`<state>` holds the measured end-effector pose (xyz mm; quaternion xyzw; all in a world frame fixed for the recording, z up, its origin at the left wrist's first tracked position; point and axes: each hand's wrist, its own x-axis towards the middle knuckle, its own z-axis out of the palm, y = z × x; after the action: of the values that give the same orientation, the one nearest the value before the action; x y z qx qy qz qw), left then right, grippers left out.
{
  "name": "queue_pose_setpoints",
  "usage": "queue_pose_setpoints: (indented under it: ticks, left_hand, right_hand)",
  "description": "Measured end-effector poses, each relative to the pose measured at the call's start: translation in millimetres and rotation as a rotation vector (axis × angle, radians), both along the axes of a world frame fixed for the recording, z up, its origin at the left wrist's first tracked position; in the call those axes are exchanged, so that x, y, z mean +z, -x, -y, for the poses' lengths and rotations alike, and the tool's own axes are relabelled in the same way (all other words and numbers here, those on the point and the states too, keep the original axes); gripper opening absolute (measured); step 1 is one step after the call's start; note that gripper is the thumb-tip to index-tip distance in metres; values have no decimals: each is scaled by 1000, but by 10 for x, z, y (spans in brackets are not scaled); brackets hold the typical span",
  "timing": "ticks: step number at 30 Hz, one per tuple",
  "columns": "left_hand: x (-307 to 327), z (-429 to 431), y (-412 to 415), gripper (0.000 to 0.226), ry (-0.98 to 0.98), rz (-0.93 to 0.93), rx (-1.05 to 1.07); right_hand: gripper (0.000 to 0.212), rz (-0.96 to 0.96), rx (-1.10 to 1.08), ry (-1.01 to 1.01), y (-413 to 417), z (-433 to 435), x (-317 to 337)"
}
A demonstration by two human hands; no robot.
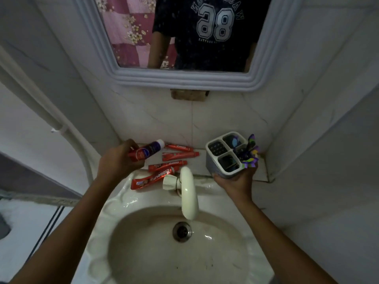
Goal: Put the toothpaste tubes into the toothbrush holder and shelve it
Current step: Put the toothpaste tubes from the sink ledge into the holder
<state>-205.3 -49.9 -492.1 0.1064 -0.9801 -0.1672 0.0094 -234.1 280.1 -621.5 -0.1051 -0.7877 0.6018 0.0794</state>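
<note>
Head view, over a bathroom sink [114, 210]: I am gripping a red tube [137, 154] in my left hand [118, 160], fingers curling around its flat end and pressing it against the palm, above the back ledge [196, 158]. Touching that tube's far end, a dark bottle [152, 146] with a white cap is lying just beyond my knuckles; whether my fingers are also touching it, I cannot tell. Four more red tubes are lying loose on the ledge between my hands: one [179, 148] by the wall, one [180, 155] just in front of it, a third [167, 166] nearer me, and the largest [152, 178] partly overhanging the basin rim beside the tap [187, 191]. I am cupping my right hand [235, 181] under the holder [223, 154], thumb and fingers wrapping its lower wall and tilting it slightly toward me at the right end of the ledge. Purple-handled brushes [250, 154] are standing in its right compartment; the front compartment is showing dark. A mirror [184, 37] is hanging above.
</note>
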Motion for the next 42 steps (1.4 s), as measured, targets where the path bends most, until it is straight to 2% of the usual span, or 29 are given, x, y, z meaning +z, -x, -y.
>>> queue_pose_setpoints:
  ticks: [3, 6, 8, 13, 15, 18, 21, 23, 25, 27, 31, 34, 35, 37, 39, 42]
  left_hand:
    - [477, -343, 24, 43, -176, 29, -150]
    - [831, -739, 182, 43, -211, 65, -338]
    - [935, -981, 344, 45, -133, 88, -449]
    - [918, -1460, 895, 50, 157, 201, -550]
    - [850, -1617, 1071, 49, 221, 244, -611]
    - [717, -1770, 1232, 47, 263, 234, -727]
    - [624, -1710, 1323, 37, 27, 202, -684]
    - [517, -1515, 1303, 27, -197, 151, -591]
    - [286, -1244, 1230, 17, -296, 57, -461]
    - [-6, -996, 1125, 15, -188, 50, -343]
    - [-428, -801, 907, 25, 112, 341, -271]
    - [-598, -761, 896, 69, 168, 345, -365]
    - [-608, -774, 902, 71, 191, 338, -426]
    - [-468, -835, 891, 57, 322, 343, -522]
    - [-385, -883, 908, 50, 452, 311, -531]
    - [-324, -876, 961, 39, 502, 312, -483]
  right_hand:
    - [125, -40, -12, -29, 15, 11, -15]
    - [121, 10, -4, -59, -7, -11, 7]
    - [112, 62, 37, -47, -14, -10, 8]
    - [130, -23, 2, 34, 137, -54, -327]
    - [129, 35, -4, 27, 70, -5, -168]
    - [126, -33, -14, -33, 33, 17, -152]
    - [124, -51, -14, -22, 91, 12, -242]
    - [126, -48, -16, -30, 85, 20, -213]
    - [123, -66, -32, -50, 78, 29, -204]
    - [119, -68, -36, -47, 92, 15, -241]
    - [119, -36, -10, -67, 140, -36, -361]
    - [121, -61, 9, -59, 140, -41, -344]
    - [122, -67, 13, -45, 141, -40, -348]
    - [121, -82, 33, -35, 140, -37, -336]
    - [120, -100, 48, -30, 143, -52, -324]
    - [119, -143, 60, -30, 140, -57, -294]
